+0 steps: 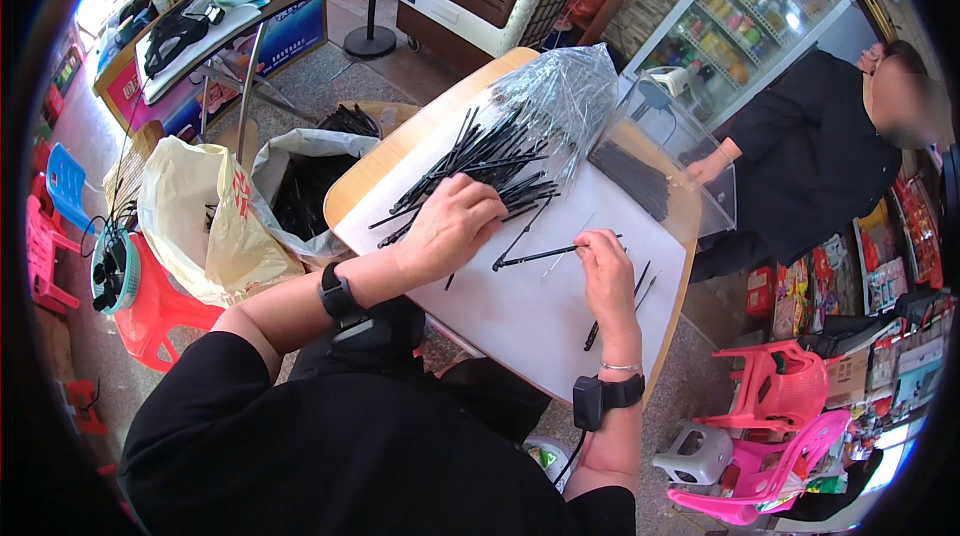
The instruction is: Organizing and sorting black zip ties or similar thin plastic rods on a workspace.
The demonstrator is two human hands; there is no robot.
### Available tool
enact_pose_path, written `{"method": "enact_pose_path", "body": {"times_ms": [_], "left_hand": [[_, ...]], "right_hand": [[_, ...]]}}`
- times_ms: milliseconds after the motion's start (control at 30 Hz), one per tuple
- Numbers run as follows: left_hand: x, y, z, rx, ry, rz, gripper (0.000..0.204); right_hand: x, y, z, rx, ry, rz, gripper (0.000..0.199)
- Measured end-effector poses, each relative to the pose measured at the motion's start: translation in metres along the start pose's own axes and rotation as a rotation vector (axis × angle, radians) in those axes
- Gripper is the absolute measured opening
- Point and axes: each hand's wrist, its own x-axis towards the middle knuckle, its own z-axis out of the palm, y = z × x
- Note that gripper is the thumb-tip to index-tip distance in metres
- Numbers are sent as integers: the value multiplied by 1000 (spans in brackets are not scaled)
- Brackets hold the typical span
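Observation:
My right hand pinches a thin black rod near its right end, above the white tabletop. The rod's left end meets a second thin black piece that slants up toward the pile; whether they are joined I cannot tell. My left hand is bent over the near edge of a loose pile of black rods. Its fingers are curled together, and what they hold, if anything, is hidden. Several more black rods lie beside my right wrist.
Clear plastic wrapping covers the pile's far end. A clear bin with dark rods stands at the table's right, a person's hand at its rim. Left are open sacks and a red stool; pink chairs stand right.

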Motion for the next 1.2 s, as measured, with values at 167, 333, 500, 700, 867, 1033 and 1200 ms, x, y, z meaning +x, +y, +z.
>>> {"method": "enact_pose_path", "body": {"times_ms": [167,333,500,700,867,1033,1200], "left_hand": [[-7,29,12,-75,-247,3,21],[-2,23,-1,-53,-132,-203,14],[8,23,-36,-152,44,-319,13],[12,22,-14,-920,-11,-632,15],[15,21,27,-1459,-232,-874,18],[21,19,48,-1539,-296,-1010,23],[14,21,70,-1545,-400,-1009,28]], "right_hand": [[3,-14,-7,-41,-33,-47,12],[7,-41,-7,9,437,1,9],[-3,14,20,-353,-85,437,24],[11,17,46,-439,-97,498,31],[1,46,41,-382,-117,399,23],[-14,39,19,858,200,724,7],[-16,42,23,1252,462,609,11]]}}
